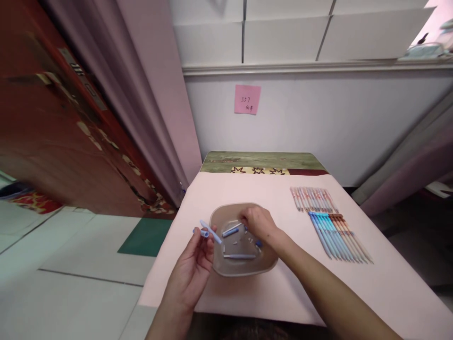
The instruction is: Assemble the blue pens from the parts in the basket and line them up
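Note:
My left hand is closed on light-blue pen barrel parts, just left of a beige plastic basin. One piece is a long tapered barrel and the other a short tube with its open end showing. Over the basin's far right side, my right hand reaches in with its fingers pinched together. What those fingers hold, if anything, is hidden. Inside the basin lie a blue tube, a grey-blue pen part and several small loose pieces.
On the table's right lie a row of assembled blue and brown pens and a row of patterned pens. A pale pink cloth covers the table. Behind it, a pink note is stuck on the wall.

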### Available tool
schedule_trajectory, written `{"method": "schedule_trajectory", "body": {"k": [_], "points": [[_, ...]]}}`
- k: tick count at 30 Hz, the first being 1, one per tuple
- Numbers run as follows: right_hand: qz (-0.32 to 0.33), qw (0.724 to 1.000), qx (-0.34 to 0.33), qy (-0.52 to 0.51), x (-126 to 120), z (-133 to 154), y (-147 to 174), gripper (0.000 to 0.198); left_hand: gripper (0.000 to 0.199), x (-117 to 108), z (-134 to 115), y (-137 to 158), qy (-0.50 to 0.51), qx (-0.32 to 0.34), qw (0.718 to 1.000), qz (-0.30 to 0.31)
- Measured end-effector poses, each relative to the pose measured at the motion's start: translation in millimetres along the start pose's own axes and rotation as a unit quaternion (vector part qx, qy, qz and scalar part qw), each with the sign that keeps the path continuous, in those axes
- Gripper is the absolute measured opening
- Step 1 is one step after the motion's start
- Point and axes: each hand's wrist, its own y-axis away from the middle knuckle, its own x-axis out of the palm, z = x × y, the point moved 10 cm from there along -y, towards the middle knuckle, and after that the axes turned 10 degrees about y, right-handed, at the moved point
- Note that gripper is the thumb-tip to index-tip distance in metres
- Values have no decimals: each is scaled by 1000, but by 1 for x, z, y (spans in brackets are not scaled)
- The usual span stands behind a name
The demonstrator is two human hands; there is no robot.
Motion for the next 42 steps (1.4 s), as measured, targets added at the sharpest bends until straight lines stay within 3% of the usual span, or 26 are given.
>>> {"method": "schedule_trajectory", "body": {"k": [9,13,17,21,22,23,25,27,30,32,34,38,42], "points": [[53,990,-101,83,41,33,-19,25,16,-2,7,-2,9,-15,1000,-8],[58,984,-142,90,48,49,-19,25,15,-1,12,-2,14,-21,1000,-4],[40,985,-147,78,30,45,-12,25,15,2,13,1,7,-16,1000,3],[-6,995,-92,42,-4,13,13,23,14,4,13,0,3,-16,1000,-2],[-24,997,-71,13,-11,3,23,21,14,5,14,0,5,-19,1000,-3],[-61,992,-33,-101,-21,-11,33,21,14,6,15,-2,7,-22,1000,-2],[-109,938,22,-329,-25,-33,56,24,14,9,20,-4,8,-28,1000,0],[-138,849,71,-506,-16,-45,77,20,14,12,27,-6,5,-36,999,5],[-185,734,130,-640,-3,-48,104,27,14,16,37,-7,2,-46,999,7],[-222,701,146,-662,-3,-45,119,28,15,17,43,-6,-1,-47,999,5],[-244,715,139,-640,-8,-38,130,23,15,18,46,-4,-4,-46,999,3],[-312,784,105,-525,-26,-30,146,14,17,20,50,0,0,-50,999,4],[-344,775,88,-523,-26,-24,154,8,17,20,54,3,10,-64,998,5]]}}
